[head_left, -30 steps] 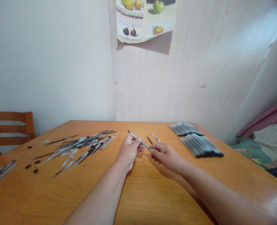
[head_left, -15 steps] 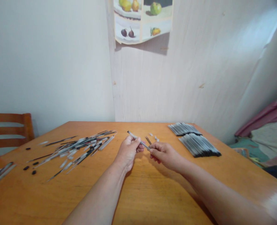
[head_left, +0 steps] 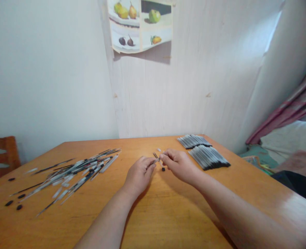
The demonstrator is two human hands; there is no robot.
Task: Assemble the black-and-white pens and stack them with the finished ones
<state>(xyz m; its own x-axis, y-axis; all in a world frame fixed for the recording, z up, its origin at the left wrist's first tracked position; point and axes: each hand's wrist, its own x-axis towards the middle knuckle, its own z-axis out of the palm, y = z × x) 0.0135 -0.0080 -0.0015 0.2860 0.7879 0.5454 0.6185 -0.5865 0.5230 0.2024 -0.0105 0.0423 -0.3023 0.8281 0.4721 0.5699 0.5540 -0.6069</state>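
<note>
My left hand (head_left: 139,172) and my right hand (head_left: 177,164) meet at the middle of the wooden table (head_left: 153,221). Both are closed in a pinch round a thin pen part (head_left: 156,160) between their fingertips; it is mostly hidden by the fingers. A small black cap (head_left: 163,169) lies on the table just below my right fingers. A short dark refill piece (head_left: 155,155) lies just behind the hands. To the left spreads a loose heap of pen barrels and refills (head_left: 77,169).
Two neat stacks of assembled pens (head_left: 203,152) lie at the table's right rear. Small black caps (head_left: 12,202) dot the left edge. A wooden chair (head_left: 2,155) stands at far left. A fruit poster (head_left: 141,24) hangs on the wall. Bedding (head_left: 287,138) lies at right.
The view has swung right and down. The long pen that my left hand held up at a slant is no longer raised; both hands have come closer and lower, and a black cap now lies below them.
</note>
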